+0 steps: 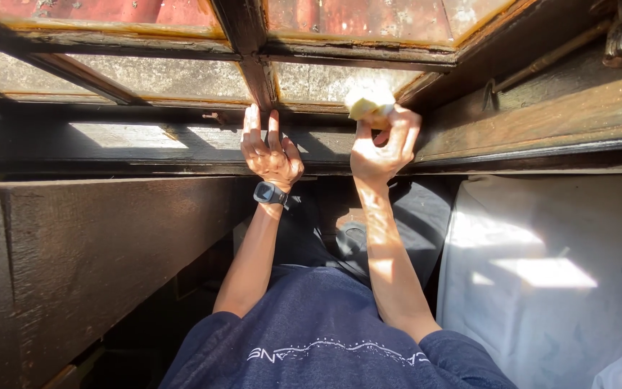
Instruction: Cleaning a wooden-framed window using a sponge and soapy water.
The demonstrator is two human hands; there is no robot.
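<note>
My left hand (271,150), with a dark watch on its wrist, lies flat on the dark wooden window frame (145,137), fingers stretched toward the central bar (253,68). It holds nothing. My right hand (383,144) is closed around a pale yellow sponge or cloth (368,104) and presses it against the lower edge of the right pane (340,83). The two hands are about a hand's width apart on the same sill.
The old window has dirty glass panes (160,75) in rusty, worn frames. A metal hook latch (541,65) hangs on the wood at right. A thick dark wooden beam (109,252) fills the left. White bedding (548,274) lies at right.
</note>
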